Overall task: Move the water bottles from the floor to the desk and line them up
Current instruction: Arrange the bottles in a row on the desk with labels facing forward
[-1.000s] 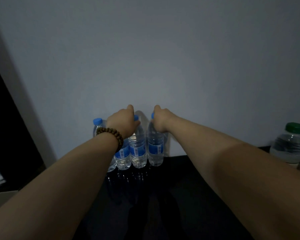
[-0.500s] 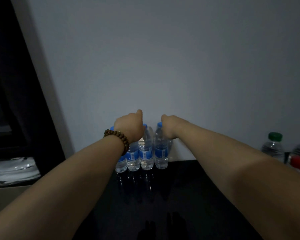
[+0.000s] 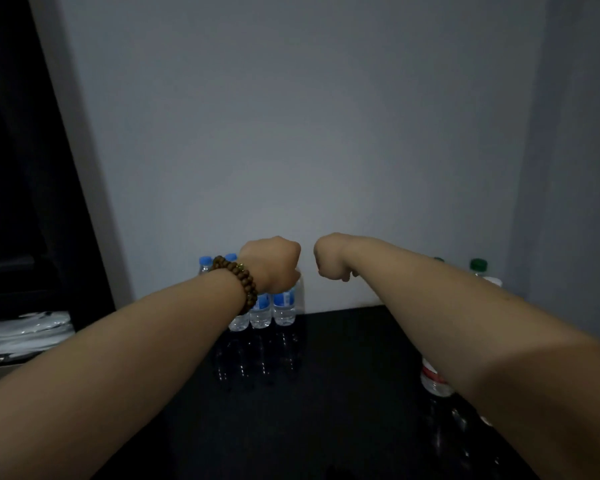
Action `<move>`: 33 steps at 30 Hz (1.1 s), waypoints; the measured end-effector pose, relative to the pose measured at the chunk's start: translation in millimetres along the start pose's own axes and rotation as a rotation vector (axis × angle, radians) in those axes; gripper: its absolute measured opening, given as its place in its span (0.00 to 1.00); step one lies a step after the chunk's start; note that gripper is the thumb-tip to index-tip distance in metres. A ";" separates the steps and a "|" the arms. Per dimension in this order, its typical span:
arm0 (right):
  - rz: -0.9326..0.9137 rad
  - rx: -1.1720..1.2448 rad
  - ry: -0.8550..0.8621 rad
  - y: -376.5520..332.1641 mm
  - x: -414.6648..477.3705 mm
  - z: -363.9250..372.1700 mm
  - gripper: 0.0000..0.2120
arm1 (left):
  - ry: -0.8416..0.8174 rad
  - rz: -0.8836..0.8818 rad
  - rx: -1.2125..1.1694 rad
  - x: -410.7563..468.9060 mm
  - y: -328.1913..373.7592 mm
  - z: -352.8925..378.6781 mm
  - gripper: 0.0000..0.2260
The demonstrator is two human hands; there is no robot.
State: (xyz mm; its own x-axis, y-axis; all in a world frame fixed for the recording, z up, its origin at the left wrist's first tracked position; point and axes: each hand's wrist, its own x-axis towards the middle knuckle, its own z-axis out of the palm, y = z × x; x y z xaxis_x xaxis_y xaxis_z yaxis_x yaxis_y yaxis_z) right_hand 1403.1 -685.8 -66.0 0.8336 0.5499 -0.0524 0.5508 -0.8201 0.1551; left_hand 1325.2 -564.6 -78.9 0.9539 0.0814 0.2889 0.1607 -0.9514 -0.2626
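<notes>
and the hands come up off the caps! half a second back both fists sat on top of the blue-capped bottles (image 3: pixel 261 308); now the left hand (image 3: pixel 272 263) hangs above the row, fingers curled in with nothing visible inside, and the right hand (image 3: pixel 329 258) has swung clear to the right, also a loose fist with nothing visible in it. that reads as a release: the row is set and this batch looks done. the bottles stand on the dark desk (image 3: pixel 343 375) at its back edge, against the wall (image 3: pixel 291 133), side by side and touching, long axes vertical, caps pointing straight up, the row running left to right. green-capped bottles (image 3: pixel 478 268) wait well apart on the right, a red-labelled bottle (image 3: pixel 433 377) nearer, so lining up may not be finished.
</notes>
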 end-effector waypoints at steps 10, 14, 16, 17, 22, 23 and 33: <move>0.127 0.170 0.012 77.8 -91.1 6.7 0.11 | -0.068 0.127 0.000 -32.5 74.1 -31.9 0.11; 0.175 0.173 0.007 103.0 -121.2 12.0 0.11 | -0.090 0.177 0.006 -35.3 100.7 -36.7 0.12; 0.209 0.124 0.001 112.8 -134.0 15.9 0.12 | -0.086 0.201 0.007 -35.6 113.4 -39.3 0.13; 0.222 0.103 0.006 117.1 -139.6 17.9 0.12 | -0.080 0.210 0.003 -35.3 119.4 -40.1 0.13; 0.277 0.123 -0.011 140.4 -159.0 29.0 0.12 | -0.072 0.250 -0.020 -33.1 146.9 -41.1 0.14; 0.286 0.134 -0.003 146.6 -160.4 31.7 0.12 | -0.070 0.256 -0.023 -32.5 151.9 -41.0 0.14; 0.340 0.076 0.103 208.2 -150.0 48.9 0.10 | -0.052 0.252 -0.075 6.5 185.8 -34.3 0.14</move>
State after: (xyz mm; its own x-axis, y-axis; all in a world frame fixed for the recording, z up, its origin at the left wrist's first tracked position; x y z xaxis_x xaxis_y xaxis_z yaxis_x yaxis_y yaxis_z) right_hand 1394.8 -946.7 -74.1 0.9630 0.2540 0.0902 0.2479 -0.9660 0.0727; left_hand 1352.6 -751.0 -94.2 0.9735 -0.1479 0.1744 -0.1014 -0.9628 -0.2506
